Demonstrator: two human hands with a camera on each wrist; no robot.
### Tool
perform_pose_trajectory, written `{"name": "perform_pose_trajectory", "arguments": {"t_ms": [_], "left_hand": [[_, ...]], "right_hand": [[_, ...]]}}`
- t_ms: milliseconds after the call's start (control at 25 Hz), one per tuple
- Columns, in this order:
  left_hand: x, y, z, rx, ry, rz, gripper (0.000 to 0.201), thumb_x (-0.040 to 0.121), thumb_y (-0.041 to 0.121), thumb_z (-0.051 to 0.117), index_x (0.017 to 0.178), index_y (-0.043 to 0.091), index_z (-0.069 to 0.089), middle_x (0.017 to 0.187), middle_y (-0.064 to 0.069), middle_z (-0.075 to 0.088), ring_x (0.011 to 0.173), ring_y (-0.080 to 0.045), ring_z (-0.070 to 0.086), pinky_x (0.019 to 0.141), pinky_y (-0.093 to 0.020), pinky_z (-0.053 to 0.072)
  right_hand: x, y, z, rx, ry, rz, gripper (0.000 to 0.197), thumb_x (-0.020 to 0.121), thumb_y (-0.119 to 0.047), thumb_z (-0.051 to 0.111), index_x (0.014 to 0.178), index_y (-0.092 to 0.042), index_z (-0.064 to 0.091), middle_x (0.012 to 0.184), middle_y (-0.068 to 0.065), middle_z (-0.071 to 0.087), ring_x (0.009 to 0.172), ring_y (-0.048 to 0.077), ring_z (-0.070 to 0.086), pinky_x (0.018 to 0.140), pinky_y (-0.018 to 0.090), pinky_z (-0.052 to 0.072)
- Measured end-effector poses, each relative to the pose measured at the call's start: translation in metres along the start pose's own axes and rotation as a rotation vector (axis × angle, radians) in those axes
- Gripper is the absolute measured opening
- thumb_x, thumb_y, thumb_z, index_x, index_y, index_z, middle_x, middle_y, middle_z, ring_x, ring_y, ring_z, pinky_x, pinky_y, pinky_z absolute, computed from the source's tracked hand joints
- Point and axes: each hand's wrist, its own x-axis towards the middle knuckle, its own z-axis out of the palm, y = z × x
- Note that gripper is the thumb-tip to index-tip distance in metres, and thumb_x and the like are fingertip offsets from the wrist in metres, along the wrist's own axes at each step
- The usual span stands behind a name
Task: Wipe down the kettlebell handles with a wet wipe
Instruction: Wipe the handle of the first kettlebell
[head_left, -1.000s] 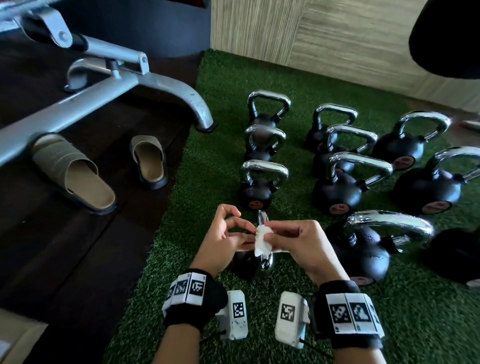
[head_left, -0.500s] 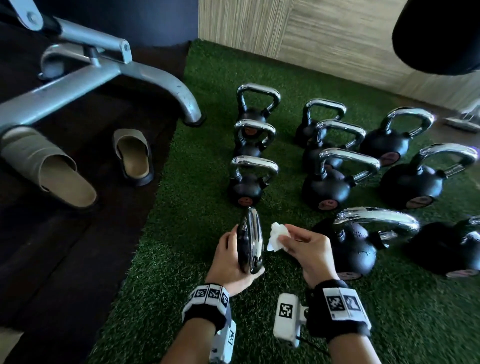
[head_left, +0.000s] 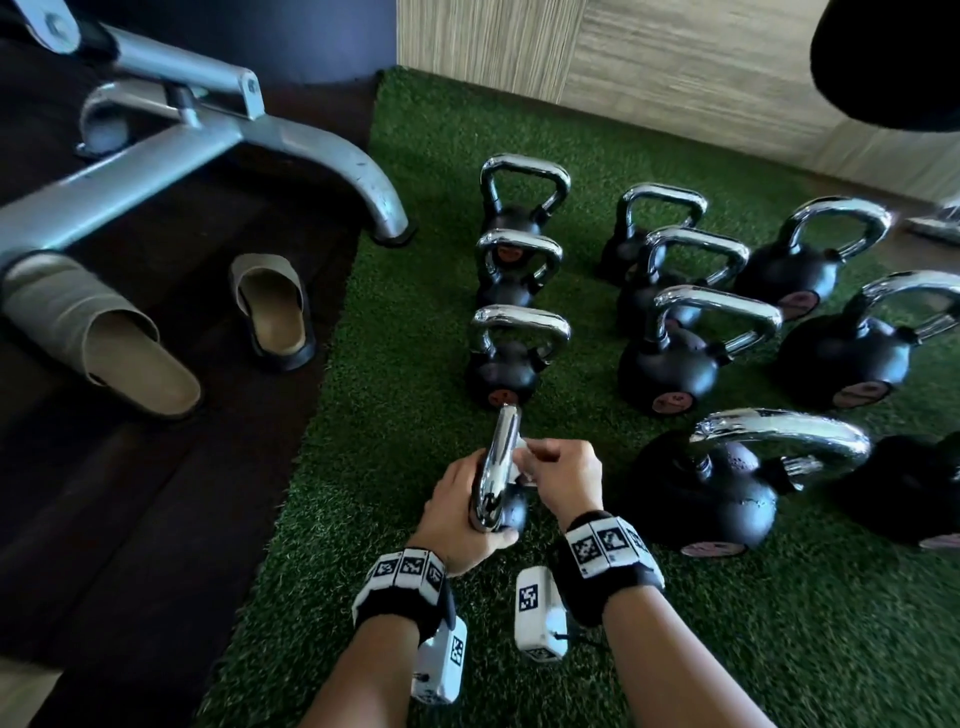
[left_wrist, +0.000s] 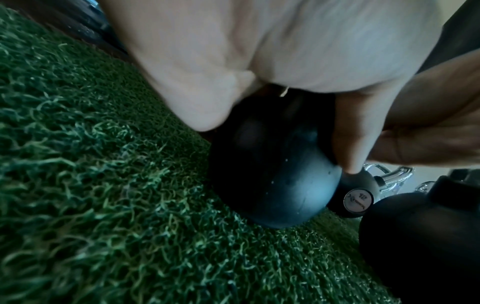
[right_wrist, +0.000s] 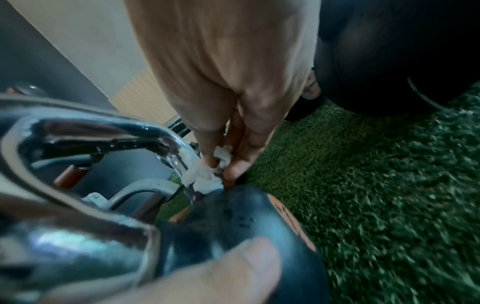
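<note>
The kettlebell (head_left: 511, 512) sat on the turf (head_left: 415, 395) at 6 o'clock in the head view, its chrome handle (head_left: 498, 462) edge-on. The left hand (head_left: 457, 519) gripped it from 9 o'clock, thumb against the ball. The right hand (head_left: 558, 473), at 3 o'clock, pinched the wipe (right_wrist: 207, 172) against the handle's far leg. Other kettlebells (head_left: 670, 358) stood from 12 to 3 o'clock.

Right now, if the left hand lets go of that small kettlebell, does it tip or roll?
Probably tips back or rolls: the small kettlebell has a round black body resting tilted on turf, steadied only by the left hand. The chrome handle looks slick, and the wet wipe is pressed against it, so likely slippery.
</note>
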Motion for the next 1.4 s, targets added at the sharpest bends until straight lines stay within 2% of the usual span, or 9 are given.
{"name": "perform_pose_trajectory", "arguments": {"t_ms": [200, 400, 520, 640, 800, 880, 1120, 1280, 1400], "left_hand": [[0.000, -0.005, 0.003, 0.012, -0.033, 0.040, 0.105, 0.057, 0.034, 0.083, 0.149, 0.030, 0.033, 0.144, 0.011, 0.034, 0.132, -0.006, 0.045, 0.117, -0.034, 0.038], [0.004, -0.004, 0.000, 0.047, -0.105, 0.038, 0.111, 0.052, 0.042, 0.078, 0.151, 0.033, 0.028, 0.150, 0.010, 0.030, 0.135, -0.001, 0.034, 0.119, -0.036, 0.035], [0.004, -0.007, -0.001, 0.077, -0.123, 0.022, 0.117, 0.052, 0.040, 0.081, 0.153, 0.033, 0.022, 0.151, 0.009, 0.026, 0.137, -0.004, 0.035, 0.120, -0.036, 0.036], [0.006, -0.005, -0.004, 0.086, -0.143, -0.003, 0.120, 0.056, 0.037, 0.086, 0.154, 0.037, 0.017, 0.150, 0.009, 0.023, 0.134, -0.010, 0.044, 0.117, -0.037, 0.040], [0.010, 0.001, -0.008, 0.088, -0.172, -0.038, 0.122, 0.059, 0.032, 0.087, 0.157, 0.038, 0.013, 0.151, 0.008, 0.022, 0.133, -0.016, 0.048, 0.114, -0.040, 0.042], [0.013, 0.000, -0.010, 0.083, -0.190, -0.043, 0.122, 0.059, 0.033, 0.087, 0.157, 0.037, 0.014, 0.150, 0.007, 0.022, 0.136, -0.014, 0.045, 0.116, -0.039, 0.039], [0.019, -0.003, -0.014, 0.077, -0.210, -0.085, 0.113, 0.063, 0.034, 0.089, 0.154, 0.034, 0.022, 0.144, 0.005, 0.027, 0.133, -0.011, 0.044, 0.119, -0.034, 0.034], [0.026, -0.007, -0.014, 0.075, -0.201, -0.108, 0.099, 0.064, 0.030, 0.090, 0.142, 0.041, 0.030, 0.136, 0.007, 0.032, 0.123, -0.008, 0.046, 0.114, -0.027, 0.035], [0.036, -0.021, -0.010, 0.051, -0.177, -0.109, 0.106, 0.048, 0.044, 0.094, 0.138, 0.049, 0.037, 0.138, 0.010, 0.046, 0.126, -0.005, 0.053, 0.115, -0.036, 0.042]], "right_hand": [[0.009, -0.004, -0.004, 0.052, 0.044, -0.080, 0.009, 0.084, -0.022, 0.081, 0.091, -0.026, 0.082, 0.078, -0.005, 0.079, 0.074, 0.012, 0.074, 0.079, 0.038, 0.063], [0.015, 0.004, -0.004, 0.055, -0.085, 0.004, 0.012, 0.086, -0.022, 0.077, 0.080, -0.032, 0.081, 0.081, -0.001, 0.080, 0.081, 0.021, 0.077, 0.084, 0.049, 0.062], [0.010, -0.001, -0.005, 0.162, -0.046, -0.030, 0.010, 0.087, -0.027, 0.077, 0.095, -0.029, 0.082, 0.078, -0.001, 0.079, 0.070, 0.014, 0.071, 0.080, 0.043, 0.063], [-0.002, -0.003, -0.010, 0.184, -0.071, -0.153, 0.015, 0.090, -0.029, 0.075, 0.103, -0.027, 0.081, 0.081, 0.000, 0.079, 0.073, 0.013, 0.071, 0.077, 0.040, 0.062], [-0.001, -0.015, -0.008, 0.359, -0.037, -0.064, 0.018, 0.093, -0.009, 0.071, 0.108, -0.015, 0.079, 0.085, -0.003, 0.080, 0.082, 0.011, 0.073, 0.086, 0.035, 0.062], [-0.003, -0.018, -0.010, 0.419, -0.061, -0.072, 0.019, 0.093, -0.006, 0.070, 0.105, -0.017, 0.080, 0.099, 0.003, 0.080, 0.096, 0.021, 0.075, 0.095, 0.047, 0.059], [-0.005, -0.037, -0.024, 0.089, -0.098, -0.345, 0.021, 0.085, -0.010, 0.078, 0.100, -0.026, 0.082, 0.095, -0.005, 0.077, 0.092, 0.017, 0.073, 0.090, 0.051, 0.058], [-0.006, -0.053, -0.027, 0.054, -0.123, -0.345, 0.020, 0.082, -0.010, 0.081, 0.095, -0.026, 0.083, 0.086, -0.008, 0.077, 0.080, 0.015, 0.074, 0.079, 0.037, 0.062], [-0.036, -0.054, -0.029, 0.014, -0.213, -0.367, 0.018, 0.079, -0.010, 0.084, 0.091, -0.024, 0.084, 0.083, -0.009, 0.079, 0.074, 0.005, 0.073, 0.073, 0.025, 0.059]]}}
